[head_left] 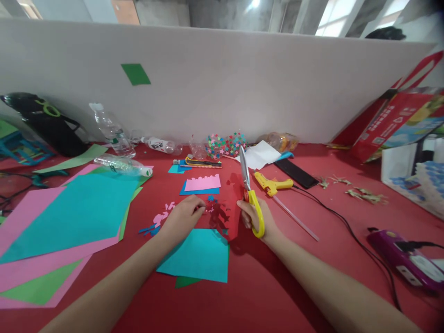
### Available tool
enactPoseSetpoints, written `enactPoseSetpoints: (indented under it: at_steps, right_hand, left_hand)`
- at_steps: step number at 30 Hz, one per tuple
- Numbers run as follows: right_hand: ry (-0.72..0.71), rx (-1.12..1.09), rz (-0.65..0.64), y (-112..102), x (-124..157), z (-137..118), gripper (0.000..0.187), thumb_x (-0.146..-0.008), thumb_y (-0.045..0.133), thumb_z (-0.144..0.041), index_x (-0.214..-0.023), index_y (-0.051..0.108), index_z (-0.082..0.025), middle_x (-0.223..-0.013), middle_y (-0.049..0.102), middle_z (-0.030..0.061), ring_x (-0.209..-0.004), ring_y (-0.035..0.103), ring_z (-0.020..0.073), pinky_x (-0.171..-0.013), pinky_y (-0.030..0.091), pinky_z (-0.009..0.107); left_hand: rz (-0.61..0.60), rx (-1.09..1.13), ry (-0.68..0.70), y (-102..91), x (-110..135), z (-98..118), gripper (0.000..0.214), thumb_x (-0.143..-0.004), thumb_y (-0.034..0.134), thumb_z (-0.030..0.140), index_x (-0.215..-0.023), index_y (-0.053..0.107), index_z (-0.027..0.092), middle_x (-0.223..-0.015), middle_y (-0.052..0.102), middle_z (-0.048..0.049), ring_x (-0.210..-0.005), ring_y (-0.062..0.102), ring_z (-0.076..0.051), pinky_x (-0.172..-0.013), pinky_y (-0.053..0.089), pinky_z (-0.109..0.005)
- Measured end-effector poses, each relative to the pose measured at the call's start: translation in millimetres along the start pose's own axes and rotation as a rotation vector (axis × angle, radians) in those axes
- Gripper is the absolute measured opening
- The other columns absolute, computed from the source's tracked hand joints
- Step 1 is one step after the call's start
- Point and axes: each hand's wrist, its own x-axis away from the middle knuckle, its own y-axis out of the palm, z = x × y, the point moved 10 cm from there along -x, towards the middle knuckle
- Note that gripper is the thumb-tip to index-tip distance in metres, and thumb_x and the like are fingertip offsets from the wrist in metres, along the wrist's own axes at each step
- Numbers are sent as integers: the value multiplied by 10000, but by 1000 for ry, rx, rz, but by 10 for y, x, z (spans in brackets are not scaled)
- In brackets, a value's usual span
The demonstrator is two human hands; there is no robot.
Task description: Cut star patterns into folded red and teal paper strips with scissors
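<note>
My right hand (258, 219) grips yellow-handled scissors (249, 192), blades pointing up and away. Between my hands stands a red piece of paper (231, 217) with a cut, jagged edge; it seems pinched by my right hand too. My left hand (182, 216) rests fingers down on the red table (277, 286), fingertips closed on small paper scraps (163, 217) of pink and blue. A teal sheet (199, 254) lies just below both hands, over a green one.
Large teal, pink and green sheets (62, 222) lie at left. Plastic bottles (114, 134), a utility knife (203, 162), a yellow glue gun (272, 184) with its cord, a black phone (296, 173), a purple device (402, 256) and red boxes (391, 122) surround the work spot. A white partition (222, 78) backs the table.
</note>
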Motion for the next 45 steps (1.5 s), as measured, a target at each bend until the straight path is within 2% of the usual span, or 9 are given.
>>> enactPoseSetpoints:
  at_steps: [6,10,13,21,26,31,35,41,45]
  right_hand:
    - [5,-19,-73,103,58,20,301,-711,616,-400,-598,404,-219,-329,396,-106,-255,340,63,-296,252,176]
    - [15,-32,-99,182,137,-26,317,-725,594,-444,-580,429,-216,-331,436,-75,-260,364,74,-291,247,190]
    - [25,-37,-123,254,213,-46,347,-726,596,-478,-560,453,-209,-339,464,-49,-270,385,79,-299,261,195]
    - [5,-86,-76,186,174,-5,250,-759,590,-425,-722,500,-195,-431,557,-45,-288,387,73,-314,258,186]
    - [-26,-112,-69,205,181,-9,273,-760,564,-428,-646,476,-196,-415,531,-43,-287,383,71,-324,287,202]
    - [-16,-72,-115,312,255,41,289,-775,567,-452,-674,500,-190,-452,564,-25,-300,421,79,-326,307,199]
    - [-8,8,-88,214,209,47,315,-767,610,-475,-678,490,-198,-431,537,-41,-311,425,84,-332,308,193]
    - [-39,113,-11,-1,67,56,378,-709,671,-506,-629,456,-205,-387,451,-76,-330,382,77,-347,285,192]
    - [-56,171,-33,45,45,66,387,-715,643,-524,-614,439,-210,-390,433,-77,-343,377,83,-370,296,208]
  left_hand:
    - [97,157,-61,-106,28,64,248,-856,487,380,-775,643,205,-800,630,-43,-794,573,-218,-751,437,-338]
    - [-11,651,-194,162,182,47,260,-769,613,389,-946,643,201,-882,668,-38,-796,600,-197,-713,461,-308]
    - [-93,819,-289,357,276,77,231,-729,669,352,-889,617,194,-717,600,18,-648,558,-141,-621,435,-261]
    - [-154,843,-297,346,270,22,155,-736,641,273,-681,527,185,-568,441,69,-510,419,-78,-500,330,-200]
    - [-213,902,-277,462,327,-28,85,-738,634,212,-722,554,189,-589,493,60,-522,476,-87,-510,388,-200]
    - [-261,1111,-342,546,358,166,146,-766,640,312,-847,617,192,-689,618,15,-573,610,-139,-565,493,-261]
    - [-97,1100,-411,320,302,87,175,-706,693,322,-795,632,185,-608,654,16,-490,621,-143,-482,479,-230]
    - [297,1156,-469,-67,243,-449,154,-668,706,273,-734,582,210,-548,636,64,-430,576,-110,-444,447,-192]
    - [343,1163,-474,-90,219,-605,157,-659,704,256,-719,567,210,-538,632,67,-426,576,-118,-457,453,-204]
